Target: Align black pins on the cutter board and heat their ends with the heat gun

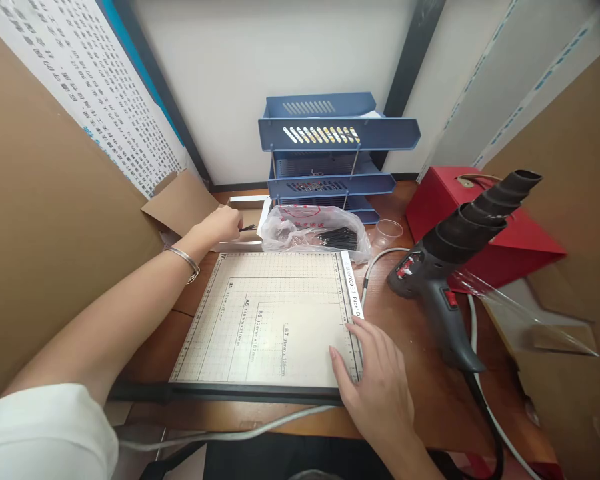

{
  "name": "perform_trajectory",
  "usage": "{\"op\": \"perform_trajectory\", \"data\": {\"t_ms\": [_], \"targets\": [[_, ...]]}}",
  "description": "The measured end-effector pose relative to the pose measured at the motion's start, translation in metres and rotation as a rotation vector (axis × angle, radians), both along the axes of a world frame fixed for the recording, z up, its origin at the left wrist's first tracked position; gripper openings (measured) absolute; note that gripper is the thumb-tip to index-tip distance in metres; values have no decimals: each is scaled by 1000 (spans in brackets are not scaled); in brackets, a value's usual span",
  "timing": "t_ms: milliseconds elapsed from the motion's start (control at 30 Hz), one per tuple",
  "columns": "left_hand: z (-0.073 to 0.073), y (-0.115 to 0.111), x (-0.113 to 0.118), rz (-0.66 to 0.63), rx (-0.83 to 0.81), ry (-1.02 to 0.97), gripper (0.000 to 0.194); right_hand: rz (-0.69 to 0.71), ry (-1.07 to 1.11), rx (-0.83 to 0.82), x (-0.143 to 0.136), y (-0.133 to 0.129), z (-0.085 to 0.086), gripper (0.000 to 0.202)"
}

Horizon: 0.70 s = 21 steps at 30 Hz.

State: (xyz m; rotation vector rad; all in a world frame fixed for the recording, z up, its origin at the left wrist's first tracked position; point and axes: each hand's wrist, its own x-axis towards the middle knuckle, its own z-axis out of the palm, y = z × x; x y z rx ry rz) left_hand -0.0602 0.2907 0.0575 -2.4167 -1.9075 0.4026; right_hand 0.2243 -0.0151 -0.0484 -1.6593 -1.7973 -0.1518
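My left hand (223, 223) reaches over the open cardboard box (253, 217) at the back, its fingers closed. Several thin black strips (249, 228) stick out from its fingertips; their exact kind is not clear. In front lies a paper cutter (270, 320) with a gridded cream board marked with paper sizes and a black blade arm (255, 393) along its near edge. My right hand (377, 373) rests on the board's right edge, fingers apart and holding nothing. Just behind the board, a clear plastic bag (290, 230) holds a bundle of similar black strips (339, 238).
A black heat gun (445, 267) stands at right, nozzle up, before a red box (440, 193). Blue stacked trays (330, 183) and a small clear cup (389, 232) are at the back. Grey cable (260, 430) crosses the table's front. Cardboard panels (40, 220) flank the table.
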Motion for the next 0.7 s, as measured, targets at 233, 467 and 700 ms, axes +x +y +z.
{"op": "perform_trajectory", "data": {"t_ms": [233, 467, 700], "targets": [[-38, 28, -10, 38, -175, 20, 28, -10, 3, -7, -1, 0, 2, 31], [-43, 38, -24, 80, -249, -45, 31, -9, -7, -5, -2, 0, 1, 32], [-33, 33, -25, 90, -289, -108, 34, -11, -18, -10, -3, 0, 3, 32]]}}
